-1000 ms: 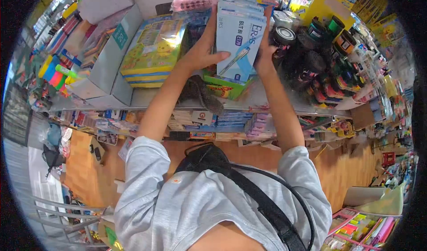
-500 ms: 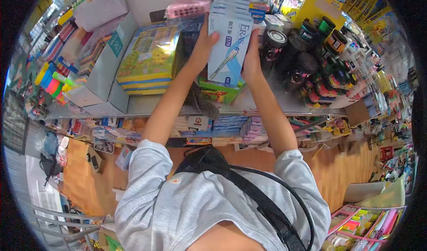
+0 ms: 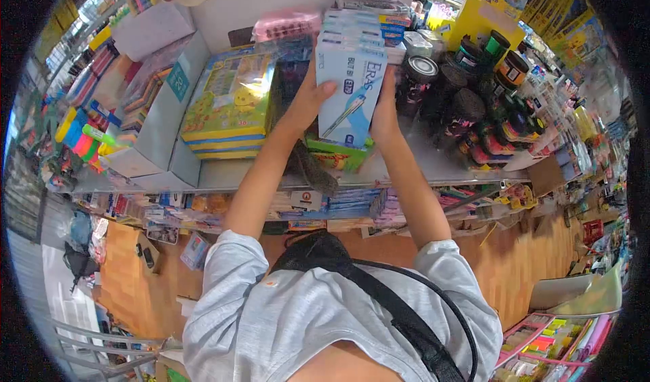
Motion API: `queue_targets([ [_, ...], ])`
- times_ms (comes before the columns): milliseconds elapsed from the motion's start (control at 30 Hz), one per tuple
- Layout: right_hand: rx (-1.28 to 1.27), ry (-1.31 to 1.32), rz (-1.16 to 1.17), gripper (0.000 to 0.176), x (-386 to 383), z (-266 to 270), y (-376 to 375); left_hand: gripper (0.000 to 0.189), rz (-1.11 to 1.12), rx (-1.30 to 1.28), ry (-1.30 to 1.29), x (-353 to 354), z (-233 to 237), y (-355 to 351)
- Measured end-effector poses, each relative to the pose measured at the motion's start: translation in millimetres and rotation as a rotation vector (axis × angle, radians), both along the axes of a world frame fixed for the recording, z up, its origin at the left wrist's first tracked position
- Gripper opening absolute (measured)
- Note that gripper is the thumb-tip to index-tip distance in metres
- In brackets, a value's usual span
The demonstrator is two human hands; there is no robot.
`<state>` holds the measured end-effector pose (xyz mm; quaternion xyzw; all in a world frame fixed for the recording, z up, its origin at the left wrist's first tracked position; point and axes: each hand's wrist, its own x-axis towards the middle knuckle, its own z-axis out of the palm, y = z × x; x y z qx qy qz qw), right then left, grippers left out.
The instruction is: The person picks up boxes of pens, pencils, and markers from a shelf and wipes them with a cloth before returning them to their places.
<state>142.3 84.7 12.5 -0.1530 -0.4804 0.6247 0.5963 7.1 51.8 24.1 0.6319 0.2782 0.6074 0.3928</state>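
Note:
A stack of pale blue ERAS pen boxes (image 3: 349,98) stands at the upper middle of the shelf, between my two hands. My left hand (image 3: 311,98) is wrapped round its left side, thumb on the front face. My right hand (image 3: 386,115) presses against the right side, its fingers partly hidden behind the boxes. Under the stack lies a green box (image 3: 338,153), with a dark grey cloth-like item (image 3: 313,171) beside it. A pink pack (image 3: 288,26) is behind my left hand.
Yellow boxes (image 3: 227,104) and a white carton (image 3: 159,121) stand to the left. Dark jars and a lidded cylinder (image 3: 421,74) crowd the right. The shelf edge (image 3: 237,184) runs across above lower stacked goods. A pink rack (image 3: 542,341) is at lower right.
The view has shifted, so the shelf and its goods sit slightly lower in the frame. Both hands remain on the blue boxes, whose front face also appears lower.

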Motion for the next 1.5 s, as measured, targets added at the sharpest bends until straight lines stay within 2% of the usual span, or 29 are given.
queue_targets([
  [67,-0.029,-0.002,-0.029,0.060,0,1,2,0.091,-0.033,-0.050,-0.026,2,3,0],
  [100,-0.030,-0.002,-0.030,0.060,3,18,1,0.090,-0.042,-0.061,-0.030,1,2,1],
  [133,-0.507,0.123,0.030,0.060,7,50,-4,0.089,-0.051,-0.073,-0.035,1,2,3],
  [200,-0.983,0.246,0.097,0.059,10,73,-6,0.083,-0.080,-0.054,-0.071,1,0,4],
  [233,-1.013,0.285,0.120,0.060,11,74,-7,0.082,-0.088,-0.048,-0.083,2,2,2],
  [267,-0.514,0.103,0.100,0.060,5,38,-4,0.080,-0.053,-0.065,-0.101,5,4,-1],
  [300,-0.052,0.022,-0.022,0.060,0,3,0,0.079,-0.036,-0.075,-0.110,6,4,-2],
  [467,-0.044,-0.018,-0.065,0.061,-1,6,-4,0.075,-0.049,-0.084,-0.144,5,-3,6],
  [633,0.035,-0.036,-0.049,0.057,1,9,-13,0.073,-0.025,-0.171,-0.210,15,16,-19],
  [733,0.095,-0.038,-0.068,0.058,5,14,-26,0.074,0.016,-0.135,-0.108,19,32,-24],
  [767,0.110,-0.038,-0.081,0.059,7,16,-31,0.075,-0.073,-0.004,-0.077,19,33,-20],
  [800,0.138,0.049,-0.210,0.059,3,29,-49,0.077,-0.122,0.030,-0.053,22,37,-22],
  [867,0.169,0.132,-0.246,0.060,14,38,-74,0.080,-0.223,0.095,-0.008,28,45,-26],
  [933,0.183,0.164,-0.343,0.061,28,41,-99,0.082,-0.343,0.057,0.019,43,57,-44],
  [1000,0.166,0.142,-0.503,0.065,44,36,-123,0.083,-0.475,0.026,0.044,63,71,-61],
  [1100,0.096,-0.119,-0.903,0.065,84,7,-164,0.089,-0.618,-0.027,0.130,95,72,-81],
  [1167,-0.026,-0.378,-1.139,0.068,105,-16,-200,0.099,-0.711,0.029,0.191,136,52,-89],
  [1233,-0.316,0.425,-1.038,0.069,114,2,-241,0.087,-0.743,0.093,0.347,172,25,-104],
  [1300,-0.347,0.462,-1.120,0.067,133,-19,-255,0.089,-0.867,0.075,0.314,212,-10,-115],
  [1367,-0.376,0.506,-1.190,0.064,159,-52,-272,0.099,-1.053,-0.204,0.215,248,-49,-124],
  [1400,-0.307,0.488,-1.093,0.064,176,-87,-281,0.094,-1.068,-0.253,0.228,260,-60,-128],
  [1433,-0.393,0.480,-1.168,0.064,180,-100,-278,0.094,-1.092,-0.268,0.240,270,-75,-129],
  [1467,-0.478,0.477,-1.240,0.065,185,-112,-271,0.090,-1.155,-0.440,0.250,279,-94,-126],
  [1500,-0.488,0.433,-1.142,0.063,195,-140,-269,0.086,-1.215,-0.620,0.267,285,-118,-123],
])
